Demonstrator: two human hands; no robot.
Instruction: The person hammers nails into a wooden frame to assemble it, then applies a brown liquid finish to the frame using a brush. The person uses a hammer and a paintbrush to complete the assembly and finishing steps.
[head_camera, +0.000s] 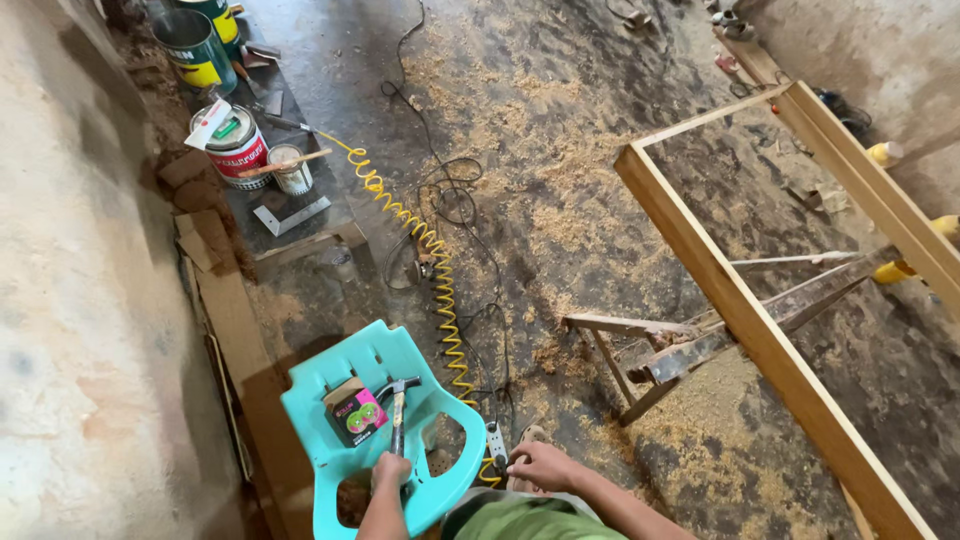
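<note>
My left hand (390, 470) is closed around the handle of a claw hammer (397, 405) that lies on the seat of a turquoise plastic chair (320, 385). Beside the hammer's head on the seat sits a small cardboard box (355, 411) with a pink and green print. My right hand (538, 465) rests low at the chair's right side. Its fingers touch a white power strip (496, 440), where a yellow coiled air hose (440, 275) ends. Whether it grips the strip is unclear.
A long wooden frame (760, 335) lies across a rough sawhorse (650, 350) on the right. Sawdust covers the dark floor. Paint cans (236, 145) and tools stand at the back left beside a rough wall (90, 300). Black cables (450, 200) loop over the floor.
</note>
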